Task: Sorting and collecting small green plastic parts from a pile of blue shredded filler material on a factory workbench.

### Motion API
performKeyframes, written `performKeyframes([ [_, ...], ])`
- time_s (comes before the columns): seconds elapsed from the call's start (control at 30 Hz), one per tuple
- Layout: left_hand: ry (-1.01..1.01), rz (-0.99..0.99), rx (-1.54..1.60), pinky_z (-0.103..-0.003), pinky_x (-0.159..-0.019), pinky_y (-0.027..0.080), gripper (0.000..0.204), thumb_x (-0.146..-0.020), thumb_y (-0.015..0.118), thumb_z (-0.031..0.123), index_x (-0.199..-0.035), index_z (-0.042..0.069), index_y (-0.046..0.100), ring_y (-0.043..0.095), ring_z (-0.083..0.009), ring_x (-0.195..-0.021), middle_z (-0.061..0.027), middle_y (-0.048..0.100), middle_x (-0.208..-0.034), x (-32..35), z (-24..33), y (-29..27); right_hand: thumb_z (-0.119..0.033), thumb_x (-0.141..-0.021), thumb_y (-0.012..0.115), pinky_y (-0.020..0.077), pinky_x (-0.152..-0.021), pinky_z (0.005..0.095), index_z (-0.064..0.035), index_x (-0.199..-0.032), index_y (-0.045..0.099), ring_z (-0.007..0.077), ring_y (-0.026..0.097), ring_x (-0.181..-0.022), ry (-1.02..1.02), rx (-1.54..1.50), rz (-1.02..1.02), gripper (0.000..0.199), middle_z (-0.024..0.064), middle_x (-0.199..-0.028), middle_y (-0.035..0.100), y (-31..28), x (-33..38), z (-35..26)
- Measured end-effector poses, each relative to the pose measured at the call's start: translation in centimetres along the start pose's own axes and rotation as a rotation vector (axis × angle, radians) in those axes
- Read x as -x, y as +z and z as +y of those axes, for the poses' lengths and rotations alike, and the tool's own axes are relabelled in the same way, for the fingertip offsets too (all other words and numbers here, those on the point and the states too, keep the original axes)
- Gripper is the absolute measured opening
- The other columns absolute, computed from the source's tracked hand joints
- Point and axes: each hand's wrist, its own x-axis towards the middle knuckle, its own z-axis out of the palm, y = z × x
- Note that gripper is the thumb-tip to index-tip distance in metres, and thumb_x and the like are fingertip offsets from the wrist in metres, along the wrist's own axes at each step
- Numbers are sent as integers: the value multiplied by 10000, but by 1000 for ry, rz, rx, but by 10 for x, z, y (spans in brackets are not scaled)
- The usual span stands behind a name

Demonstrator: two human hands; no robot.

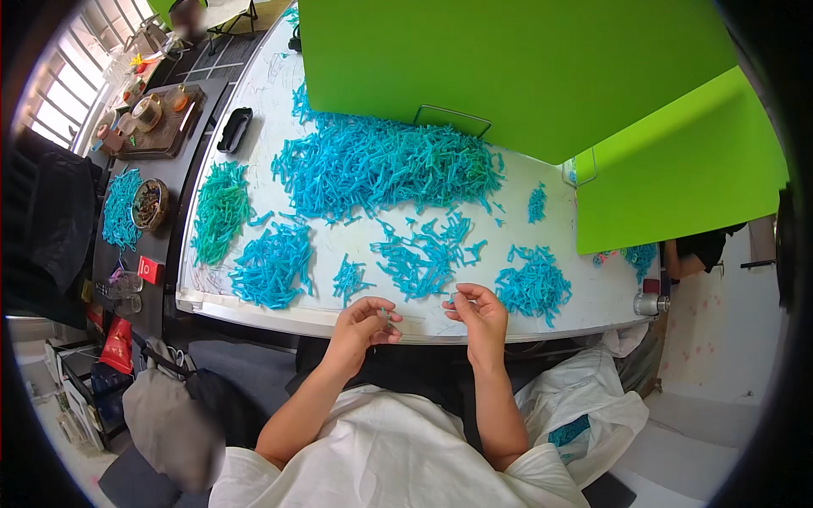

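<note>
At the near edge of the white table (pixel 339 240), my left hand (pixel 359 328) is closed in a pinch around a small teal plastic piece (pixel 386 317). To its right, my right hand (pixel 483 323) is pinched too, with a tiny bluish bit (pixel 452 298) at its fingertips, too small to name. Just beyond both hands lies a loose pile of blue plastic pieces (pixel 423 258). A small cluster (pixel 349 279) of them is near my left hand, and a denser heap (pixel 533 286) lies beyond my right hand.
A large blue-green mound (pixel 389 165) fills the table's middle, before upright green panels (pixel 508 68). Green (pixel 222 212) and blue (pixel 273 264) heaps lie left, near a black tray (pixel 235 130). A dark side table (pixel 182 169) stands left; a white bag (pixel 584 398) sits below right.
</note>
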Motion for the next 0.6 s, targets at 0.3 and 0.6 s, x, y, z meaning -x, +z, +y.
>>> performKeyframes([
  [0.3, -36, -16, 80, -390, -976, 617, 374, -1031, 522, -6, -1399, -46, 575, 722, -300, -1147, -212, 692, -1261, 1, 6, 4, -70, -991, 718, 611, -746, 290, 22, -1170, 685, 176, 735, -902, 74, -19, -28, 204, 81, -1018, 713, 9, 7, 7],
  [0.6, 6, -13, 0, -374, -967, 620, 315, -1069, 564, 57, -1369, -33, 598, 724, -272, -1135, -187, 703, -1244, 2, 2, 9, -68, -985, 728, 603, -754, 283, 20, -1164, 691, 156, 724, -892, 126, -23, -48, 202, 76, -1010, 721, 13, 11, 4],
])
